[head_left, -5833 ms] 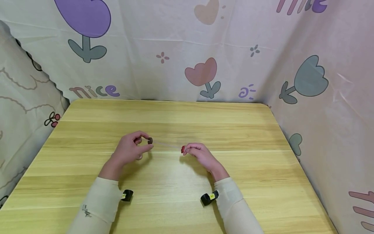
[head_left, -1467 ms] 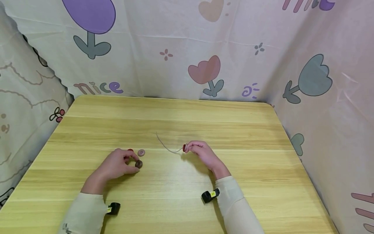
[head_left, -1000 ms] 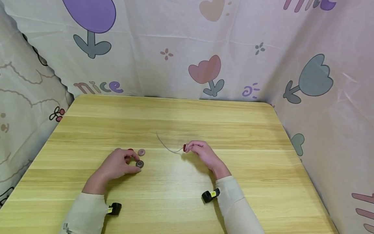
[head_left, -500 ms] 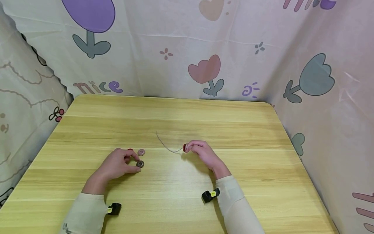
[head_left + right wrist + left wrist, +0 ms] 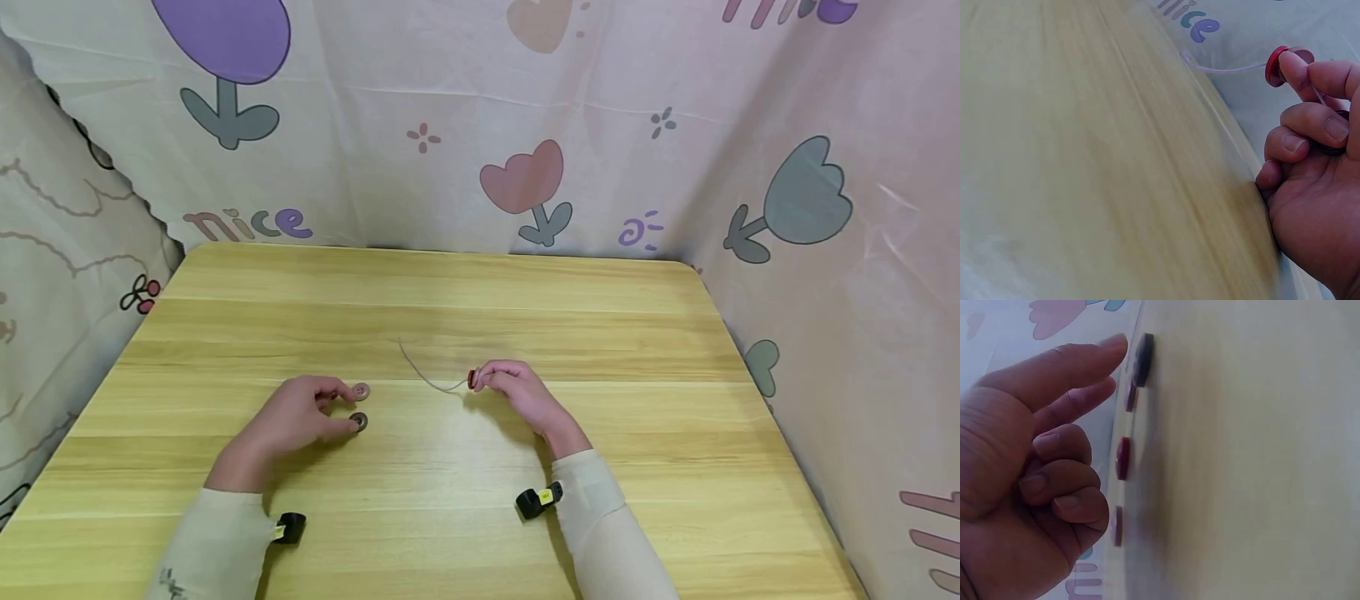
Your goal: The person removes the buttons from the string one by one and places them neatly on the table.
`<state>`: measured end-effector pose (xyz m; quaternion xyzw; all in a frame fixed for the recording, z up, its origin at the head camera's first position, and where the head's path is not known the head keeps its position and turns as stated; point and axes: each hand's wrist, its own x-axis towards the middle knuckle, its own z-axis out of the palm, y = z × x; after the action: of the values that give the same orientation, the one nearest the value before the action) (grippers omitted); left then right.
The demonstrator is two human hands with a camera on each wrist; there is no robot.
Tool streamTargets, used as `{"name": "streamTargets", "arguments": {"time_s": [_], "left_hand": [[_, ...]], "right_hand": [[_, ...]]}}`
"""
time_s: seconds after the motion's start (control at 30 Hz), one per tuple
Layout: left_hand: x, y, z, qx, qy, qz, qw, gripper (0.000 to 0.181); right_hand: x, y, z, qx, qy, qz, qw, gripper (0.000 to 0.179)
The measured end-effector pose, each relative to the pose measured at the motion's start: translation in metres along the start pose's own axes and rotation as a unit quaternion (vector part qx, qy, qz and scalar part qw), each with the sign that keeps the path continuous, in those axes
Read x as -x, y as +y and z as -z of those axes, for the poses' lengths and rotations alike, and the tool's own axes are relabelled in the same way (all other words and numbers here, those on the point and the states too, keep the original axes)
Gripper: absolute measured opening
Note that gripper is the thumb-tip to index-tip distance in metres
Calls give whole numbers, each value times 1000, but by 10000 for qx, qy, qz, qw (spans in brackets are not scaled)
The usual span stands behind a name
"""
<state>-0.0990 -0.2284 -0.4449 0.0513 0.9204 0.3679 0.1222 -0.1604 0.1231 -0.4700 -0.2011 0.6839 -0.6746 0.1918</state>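
Note:
My left hand (image 5: pixel 300 412) hovers low over the table, thumb and index finger apart with nothing between them. Its thumb is right at a dark brown button (image 5: pixel 360 422), and the index fingertip is at a pinkish button (image 5: pixel 362 391). In the left wrist view, a red button (image 5: pixel 1123 458) and another pinkish button (image 5: pixel 1117 525) lie farther along. My right hand (image 5: pixel 521 396) pinches a pale string (image 5: pixel 427 381) close behind a threaded red button (image 5: pixel 1275 66) and a pinkish one (image 5: pixel 1301 55). A dark ring-like piece (image 5: pixel 1337 147) shows partly beneath its curled fingers.
The wooden table (image 5: pixel 450 517) spreads under both hands. Patterned cloth (image 5: pixel 360 167) hangs behind it and along both sides. A black camera sits on each sleeve cuff, the left one (image 5: pixel 289 527) and the right one (image 5: pixel 538 500).
Since the oldest frame, the left hand has left the string area for the buttons at left. Latest, its index finger has lifted from the brown button toward the pinkish one. The right hand stays put.

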Motion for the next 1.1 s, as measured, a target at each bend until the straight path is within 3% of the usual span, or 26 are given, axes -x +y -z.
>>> {"name": "streamTargets", "arguments": {"time_s": [0.3,0.87,1.1], "left_hand": [[-14,17,1,27,21,-373,9993,25],[-43,53,-19,-34,-143,-935,9955,29],[-53,65,-30,3,-323,-1015,9943,27]], "right_hand": [[0,0,0,-23,-32,27,10000,26],[0,1,0,41,16,-17,10000,25],[-1,1,1,53,31,12,10000,26]]}}
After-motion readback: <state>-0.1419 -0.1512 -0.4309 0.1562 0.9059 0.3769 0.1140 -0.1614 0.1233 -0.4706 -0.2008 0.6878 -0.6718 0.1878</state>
